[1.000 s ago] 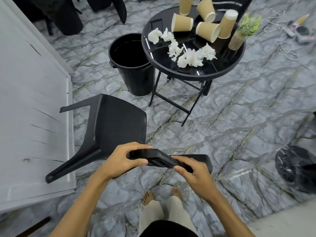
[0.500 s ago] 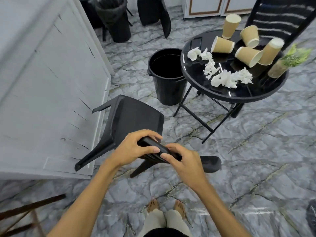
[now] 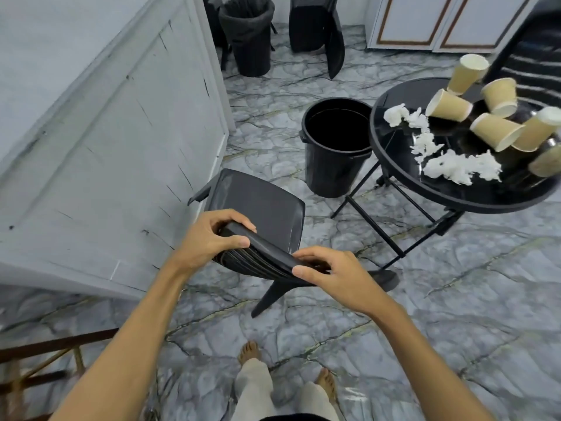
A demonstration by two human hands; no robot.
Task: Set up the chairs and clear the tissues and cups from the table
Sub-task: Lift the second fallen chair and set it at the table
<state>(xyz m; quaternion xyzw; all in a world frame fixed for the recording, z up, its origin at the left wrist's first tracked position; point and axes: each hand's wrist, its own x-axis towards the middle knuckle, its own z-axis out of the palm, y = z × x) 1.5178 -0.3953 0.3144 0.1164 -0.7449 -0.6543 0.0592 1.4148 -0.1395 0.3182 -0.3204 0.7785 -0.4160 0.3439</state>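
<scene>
A black plastic chair [image 3: 261, 205] stands tilted in front of me, its backrest top held by both hands. My left hand [image 3: 209, 238] grips the left end of the backrest and my right hand [image 3: 331, 275] grips the right end. To the right stands a round black glass table [image 3: 391, 165] with several tan paper cups [image 3: 449, 106] lying tipped or standing, and several crumpled white tissues [image 3: 458, 167] spread over its top.
An open black bin [image 3: 334, 153] stands on the floor just left of the table. A second lined bin [image 3: 247, 38] and another black chair [image 3: 315, 28] are at the back. A white panelled wall [image 3: 100, 132] runs along the left. My bare feet show below.
The chair has come further upright as both hands lifted its backrest. The view has swung left and up, so the table now sits at the right edge.
</scene>
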